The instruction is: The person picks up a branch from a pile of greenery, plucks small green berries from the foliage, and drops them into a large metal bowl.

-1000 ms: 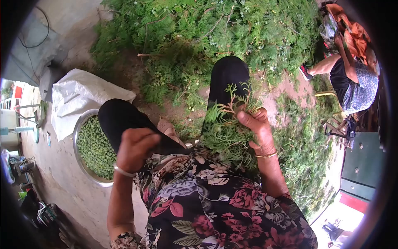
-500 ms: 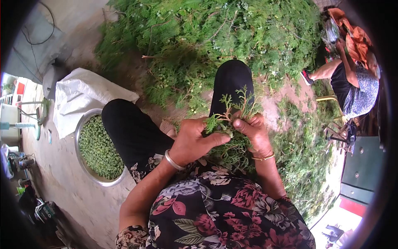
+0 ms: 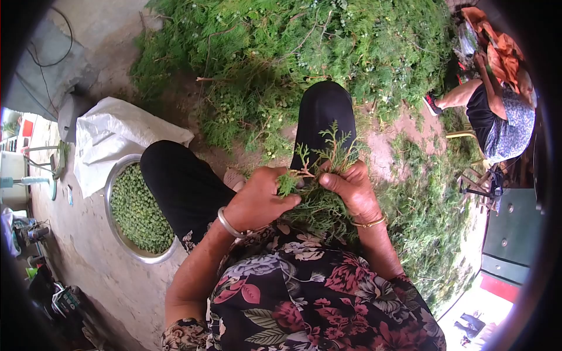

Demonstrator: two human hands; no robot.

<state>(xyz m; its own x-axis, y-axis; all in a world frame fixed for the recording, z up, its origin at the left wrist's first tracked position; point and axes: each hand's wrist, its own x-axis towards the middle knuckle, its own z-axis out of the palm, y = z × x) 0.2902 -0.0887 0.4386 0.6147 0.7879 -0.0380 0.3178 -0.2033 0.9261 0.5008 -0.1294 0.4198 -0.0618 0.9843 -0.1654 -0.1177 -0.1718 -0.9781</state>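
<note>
Over my lap, my right hand (image 3: 351, 190) grips a green cypress sprig (image 3: 335, 149) between thumb and curled fingers, its leafy tips pointing away from me. My left hand (image 3: 260, 199) is just left of it, fingers curled and thumb folded in; whatever lies inside is hidden. A side twig of the sprig (image 3: 287, 184) reaches to the left fingers. More cypress foliage (image 3: 319, 213) hangs beneath both hands on my lap. To the left, a round metal basin (image 3: 139, 255) holds a heap of small green cones (image 3: 140, 210).
A large pile of cut cypress branches (image 3: 281, 52) lies ahead, with more branches (image 3: 427, 234) strewn to the right. A white sack (image 3: 120, 137) is behind the basin. At far right another person (image 3: 503, 117) sits near orange cloth (image 3: 497, 50).
My left hand has drawn back to the left, away from the right hand, and its thumb has folded in. My right hand still grips the sprig, nearly in place.
</note>
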